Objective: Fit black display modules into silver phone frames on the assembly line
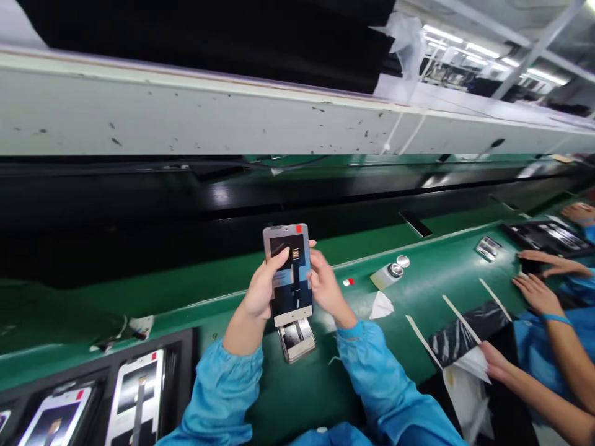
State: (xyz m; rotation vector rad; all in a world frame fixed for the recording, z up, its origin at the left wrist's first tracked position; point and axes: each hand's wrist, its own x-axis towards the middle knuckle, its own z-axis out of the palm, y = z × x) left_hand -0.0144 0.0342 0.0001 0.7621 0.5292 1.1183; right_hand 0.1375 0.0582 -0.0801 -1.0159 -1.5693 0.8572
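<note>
Two blue sleeves (227, 396) with gathered cuffs reach over a green bench (339, 384). At the left, a dark tray (186, 353) holds phone parts in slots; the nearest whole one, a pale phone frame (134, 396), carries a red sticker (154, 356) at its top corner. Between the sleeves, a silvery phone part (297, 347) lies on the bench.

Just above it in view, the person holds a phone panel (289, 294), tilted, dark face up. The left hand (260, 291) is closed on its left side, thumb pressed across the face; the right hand (325, 282) grips the right edge with bent fingers. A red label (299, 228) sits at the panel's top right corner, and a blue band across the middle bears pale print, too small to read.

To the right are a crumpled white tissue (382, 305), a red and white scrap (348, 282) and a small bottle (387, 277) with its round lid flipped back. Beyond the right sleeve, a co-worker's hand (496, 361) touches white sheeting beside black film (450, 339) and pale strips. Farther right, other hands work near a black tray (515, 230).

Past the bench edge, a dark slab (415, 223) lies on green surface. Behind, a chipped white beam (232, 124) runs across under black cloth (209, 43), with ceiling lights (543, 75) far off.
</note>
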